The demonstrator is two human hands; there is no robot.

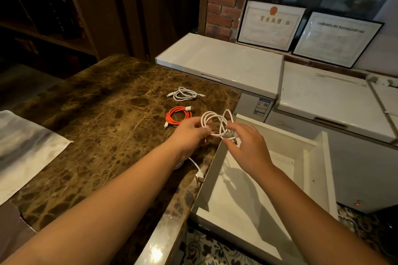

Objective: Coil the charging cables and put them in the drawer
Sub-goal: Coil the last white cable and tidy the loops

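Marble counter (103, 118) fills left half. White drawer (243, 200) pulled open at 5 o'clock. Chest freezers (226, 60) at 1 o'clock; framed certificates (270, 24) behind, print too blurred to read, maybe licence heading. Left hand (190, 133) and right hand (247, 146) both pinch white cable coil (216, 122) above drawer's far corner. Orange cable (178, 116), coiled, at 11 o'clock of hands; second white cable (184, 93) beyond.

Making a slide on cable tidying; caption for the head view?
Both hands, left hand and right hand, coil a white cable above the open drawer.
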